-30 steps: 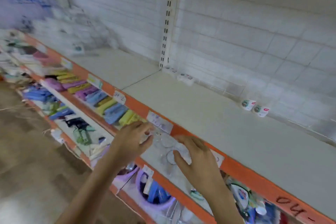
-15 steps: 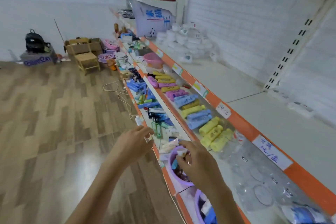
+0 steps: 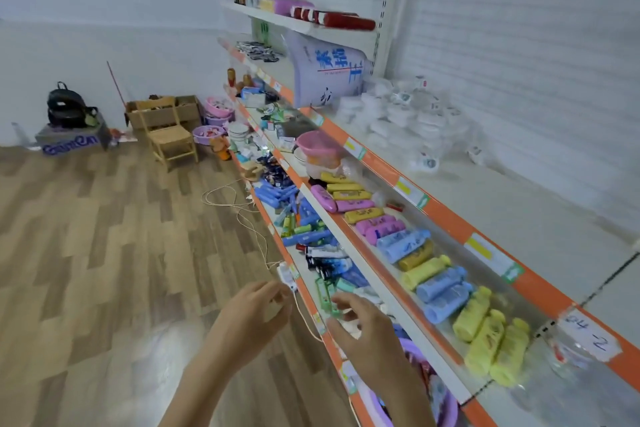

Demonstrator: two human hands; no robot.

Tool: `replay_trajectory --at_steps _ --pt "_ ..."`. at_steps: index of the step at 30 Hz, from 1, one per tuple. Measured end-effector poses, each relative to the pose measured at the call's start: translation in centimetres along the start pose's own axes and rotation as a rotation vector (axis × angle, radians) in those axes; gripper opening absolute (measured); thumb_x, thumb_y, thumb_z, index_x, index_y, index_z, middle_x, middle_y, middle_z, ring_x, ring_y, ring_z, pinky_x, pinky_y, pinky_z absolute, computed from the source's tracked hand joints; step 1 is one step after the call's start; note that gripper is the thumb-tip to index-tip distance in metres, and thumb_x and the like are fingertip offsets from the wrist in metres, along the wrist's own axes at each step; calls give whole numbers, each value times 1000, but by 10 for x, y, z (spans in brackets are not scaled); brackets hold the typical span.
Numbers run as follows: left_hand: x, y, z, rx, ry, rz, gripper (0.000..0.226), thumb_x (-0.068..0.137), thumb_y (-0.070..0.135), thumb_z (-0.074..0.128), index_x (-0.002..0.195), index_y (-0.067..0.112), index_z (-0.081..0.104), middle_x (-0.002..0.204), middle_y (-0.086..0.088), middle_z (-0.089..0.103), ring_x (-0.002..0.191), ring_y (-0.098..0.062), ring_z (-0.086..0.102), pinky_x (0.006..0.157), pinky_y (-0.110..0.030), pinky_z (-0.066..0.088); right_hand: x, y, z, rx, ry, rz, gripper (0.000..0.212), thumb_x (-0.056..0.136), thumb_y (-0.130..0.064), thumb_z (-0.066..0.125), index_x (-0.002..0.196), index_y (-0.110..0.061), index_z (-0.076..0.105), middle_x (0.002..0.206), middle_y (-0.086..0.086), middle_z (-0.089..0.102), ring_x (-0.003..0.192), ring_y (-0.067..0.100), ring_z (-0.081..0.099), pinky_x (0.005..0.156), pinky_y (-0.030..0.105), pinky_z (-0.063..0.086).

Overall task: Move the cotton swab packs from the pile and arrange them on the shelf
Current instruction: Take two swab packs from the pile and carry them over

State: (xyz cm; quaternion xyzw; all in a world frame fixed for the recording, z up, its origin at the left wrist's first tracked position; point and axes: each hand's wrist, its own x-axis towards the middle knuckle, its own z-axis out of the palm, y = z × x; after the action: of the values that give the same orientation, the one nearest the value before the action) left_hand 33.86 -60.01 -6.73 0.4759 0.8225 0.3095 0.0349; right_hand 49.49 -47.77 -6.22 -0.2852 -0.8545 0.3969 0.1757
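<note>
A pile of clear round cotton swab packs (image 3: 405,118) lies on the orange-edged shelf (image 3: 446,215), far up the aisle beside a large white sack. My left hand (image 3: 252,315) hangs in front of the lower shelves with fingers loosely curled and nothing in it. My right hand (image 3: 367,326) is beside it, fingers spread and relaxed, holding nothing, above a purple basin (image 3: 446,402). Both hands are well short of the pile.
Lower shelves hold rows of yellow, blue and pink bottles (image 3: 440,281) and toothpaste tubes. A white cable (image 3: 249,218) trails on the wooden floor. A small wooden chair (image 3: 169,135), boxes and a black backpack (image 3: 65,104) stand by the far wall.
The view has swung left from the bare shelf toward the aisle and the pile. Both hands have come off the shelf edge and now hang free, holding nothing.
</note>
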Motion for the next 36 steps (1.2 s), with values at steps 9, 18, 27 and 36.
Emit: replay_trajectory --at_steps 9,18,27,36 --pt "166 -39 31 -11 -154 184 22 90 34 51 112 32 55 102 22 51 97 3 49 80 -10 38 142 37 -28 2 150 34 24 84 -27 64 103 -41 56 100 -18 62 91 0 57 78 15 48" --pt "388 -49 19 13 -121 304 24 91 32 51 115 30 55 105 22 47 95 5 45 78 -7 38 343 37 -106 53 259 -105 28 84 -20 66 98 -43 59 96 -21 64 87 -1 59 75 12 45" --pt "572 -68 21 -49 -105 354 22 89 21 57 111 18 60 99 6 58 90 -7 54 71 -8 37 506 59 -146 -174 296 -66 23 89 -21 58 112 -22 60 106 -10 59 98 6 55 85 17 41" --pt "709 -85 73 -149 -123 409 68 79 39 67 134 20 33 136 -4 25 127 -20 25 97 -27 29 612 73 -128 -939 542 171 33 67 -33 73 89 -9 66 87 3 64 84 24 62 64 35 49"
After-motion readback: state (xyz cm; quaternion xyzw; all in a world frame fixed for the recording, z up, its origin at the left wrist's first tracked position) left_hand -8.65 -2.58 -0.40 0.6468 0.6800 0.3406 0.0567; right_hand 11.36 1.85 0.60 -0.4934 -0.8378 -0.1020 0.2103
